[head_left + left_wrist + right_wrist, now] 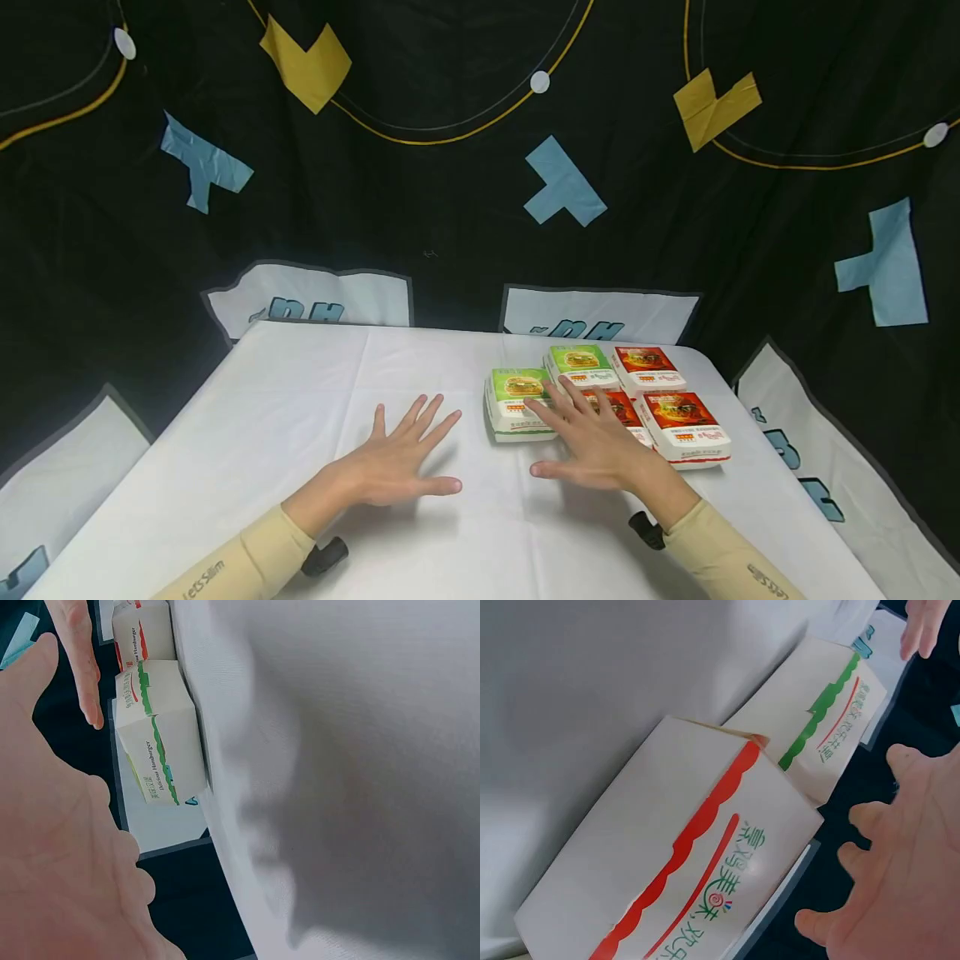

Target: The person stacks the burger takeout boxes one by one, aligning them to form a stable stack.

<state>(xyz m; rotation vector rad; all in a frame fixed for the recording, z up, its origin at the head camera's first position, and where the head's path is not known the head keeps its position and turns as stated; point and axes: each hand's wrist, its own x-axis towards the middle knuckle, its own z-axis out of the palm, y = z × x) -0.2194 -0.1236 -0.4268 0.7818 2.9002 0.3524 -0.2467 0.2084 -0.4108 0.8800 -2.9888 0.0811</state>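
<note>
Palm down and fingers spread, my left hand (401, 462) hovers above the white cloth, its shadow lying beneath. My right hand (592, 442) is also spread, over the near left part of a group of burger boxes. A green-topped burger box (517, 408) stands at the group's left, with another green-topped box (579, 360) behind it. Three are red-topped: one at the back (647, 367), one at the front right (686, 429), and a middle one (624, 408) partly hidden by my right hand. In the right wrist view, a red-trimmed box (667, 847) lies beside my fingers (870, 821).
The table (285, 400) is covered by a white cloth with fold creases. Behind it hangs a black curtain (420, 200) with blue and yellow tape pieces. Dark wrist mounts (325, 557) are strapped under both forearms.
</note>
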